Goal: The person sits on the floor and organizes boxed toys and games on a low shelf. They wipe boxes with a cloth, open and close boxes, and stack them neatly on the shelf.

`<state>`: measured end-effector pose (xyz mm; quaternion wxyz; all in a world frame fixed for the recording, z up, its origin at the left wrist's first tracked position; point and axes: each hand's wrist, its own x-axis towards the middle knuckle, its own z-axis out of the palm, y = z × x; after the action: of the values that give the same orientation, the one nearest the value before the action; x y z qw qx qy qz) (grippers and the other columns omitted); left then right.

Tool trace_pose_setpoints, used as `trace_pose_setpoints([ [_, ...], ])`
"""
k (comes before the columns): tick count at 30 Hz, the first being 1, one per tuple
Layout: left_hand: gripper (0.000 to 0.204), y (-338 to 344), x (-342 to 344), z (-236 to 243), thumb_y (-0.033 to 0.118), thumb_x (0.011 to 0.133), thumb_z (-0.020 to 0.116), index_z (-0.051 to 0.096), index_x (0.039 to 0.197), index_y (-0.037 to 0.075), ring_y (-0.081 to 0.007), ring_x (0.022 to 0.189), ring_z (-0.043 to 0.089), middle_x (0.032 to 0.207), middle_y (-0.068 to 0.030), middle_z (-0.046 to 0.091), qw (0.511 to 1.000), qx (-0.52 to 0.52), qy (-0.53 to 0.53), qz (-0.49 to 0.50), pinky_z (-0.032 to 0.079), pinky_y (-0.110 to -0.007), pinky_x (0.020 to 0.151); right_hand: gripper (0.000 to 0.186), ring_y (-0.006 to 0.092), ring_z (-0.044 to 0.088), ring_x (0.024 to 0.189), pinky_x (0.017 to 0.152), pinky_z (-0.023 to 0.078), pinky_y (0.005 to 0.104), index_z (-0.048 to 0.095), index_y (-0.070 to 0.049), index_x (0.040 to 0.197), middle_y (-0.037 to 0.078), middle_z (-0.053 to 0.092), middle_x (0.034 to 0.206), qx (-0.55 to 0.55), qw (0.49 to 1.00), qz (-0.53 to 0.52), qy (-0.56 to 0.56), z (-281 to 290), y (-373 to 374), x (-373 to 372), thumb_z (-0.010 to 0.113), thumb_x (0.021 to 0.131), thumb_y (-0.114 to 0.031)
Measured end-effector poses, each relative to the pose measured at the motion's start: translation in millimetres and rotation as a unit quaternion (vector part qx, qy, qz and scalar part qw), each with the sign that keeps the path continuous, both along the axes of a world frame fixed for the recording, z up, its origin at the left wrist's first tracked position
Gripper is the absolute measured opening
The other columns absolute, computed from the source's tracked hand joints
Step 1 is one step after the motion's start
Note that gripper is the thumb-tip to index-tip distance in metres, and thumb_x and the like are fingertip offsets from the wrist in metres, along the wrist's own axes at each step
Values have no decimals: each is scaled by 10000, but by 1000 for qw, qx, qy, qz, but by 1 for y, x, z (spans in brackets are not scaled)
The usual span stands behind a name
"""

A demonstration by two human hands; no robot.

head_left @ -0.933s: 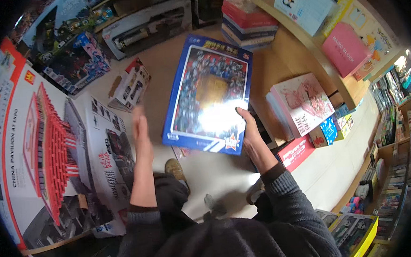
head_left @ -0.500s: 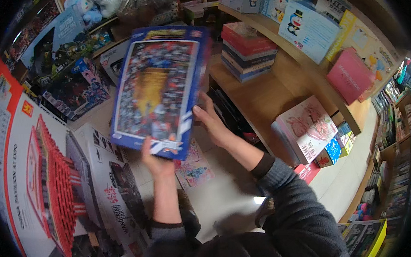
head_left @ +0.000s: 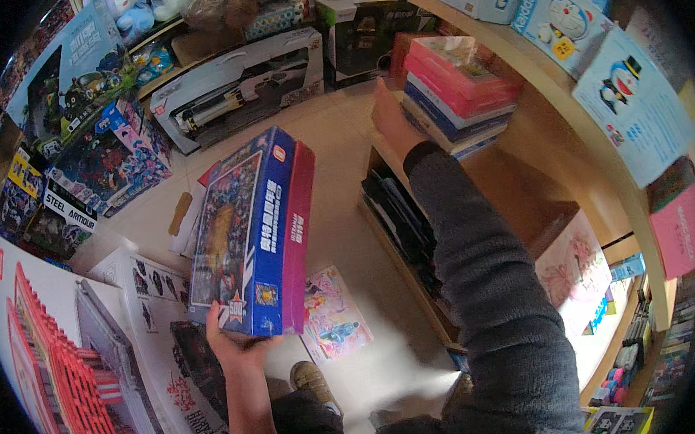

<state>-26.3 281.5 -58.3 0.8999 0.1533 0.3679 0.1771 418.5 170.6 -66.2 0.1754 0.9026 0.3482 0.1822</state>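
My left hand [head_left: 237, 345] grips the near lower corner of a flat jigsaw-type box [head_left: 273, 229]. It has a blue lid with a crowded picture, and a magenta layer shows along its right side; whether that is its base or a second box I cannot tell. The box is tilted, its blue side facing up. My right hand [head_left: 393, 119] is stretched far forward, empty, beside the left side of a stack of red, white and blue boxes [head_left: 463, 90] on a wooden shelf. Its fingers look extended; whether they touch the stack is unclear.
Large toy boxes [head_left: 240, 88] stand along the back and left. A big white box with a red pagoda-like model [head_left: 74, 369] fills the lower left. A colourful printed sheet [head_left: 333, 313] lies on the floor. Light-blue boxes [head_left: 631, 104] line the upper right shelf.
My right hand has left the blue box and reached forward to the stack. My left hand alone holds the box, which is lower and turned to show its side. The view has shifted.
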Motion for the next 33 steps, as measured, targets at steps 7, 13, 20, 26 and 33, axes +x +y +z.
trace_pose_setpoints([
  [7, 621, -2, 9, -12, 471, 708, 558, 453, 1216, 129, -320, 1069, 476, 1185, -130, 506, 994, -72, -73, -32, 348, -570, 867, 476, 296, 387, 1169, 981, 271, 459, 441, -80, 1233, 113, 451, 1247, 33, 995, -84, 35, -9, -1, 26, 475, 826, -324],
  [13, 598, -5, 12, -8, 415, 726, 561, 451, 1221, 98, -310, 1086, 477, 1190, -122, 508, 992, -76, -94, -38, 368, -525, 894, 484, 281, 373, 1183, 989, 255, 461, 417, -104, 1258, 97, 429, 1275, 29, 991, -127, 32, -15, 6, 24, 416, 848, -362],
  [20, 508, -16, 21, -9, 431, 774, 516, 492, 1155, 95, -294, 1022, 523, 1124, -104, 544, 994, 106, -19, -1, 440, -490, 820, 497, 264, 357, 1200, 999, 237, 463, 389, -132, 1288, 79, 403, 1307, 13, 985, -172, 23, -27, 1, 0, 346, 875, -405],
  [26, 409, -27, 35, -8, 346, 780, 542, 531, 1087, 77, -272, 951, 560, 1040, -98, 587, 999, 4, 6, 35, 459, -456, 800, 497, 256, 325, 1228, 1003, 198, 494, 359, -156, 1316, 57, 373, 1340, 22, 983, -173, 58, -1, -5, -17, 282, 901, -417],
  [33, 371, -42, 32, 2, 324, 807, 502, 541, 1071, 67, -273, 938, 567, 1029, -112, 593, 1000, -15, -17, 10, 451, -427, 826, 455, 259, 334, 1205, 977, 198, 515, 382, -142, 1281, 64, 391, 1303, 41, 985, -152, 65, 14, -10, -10, 291, 895, -366],
])
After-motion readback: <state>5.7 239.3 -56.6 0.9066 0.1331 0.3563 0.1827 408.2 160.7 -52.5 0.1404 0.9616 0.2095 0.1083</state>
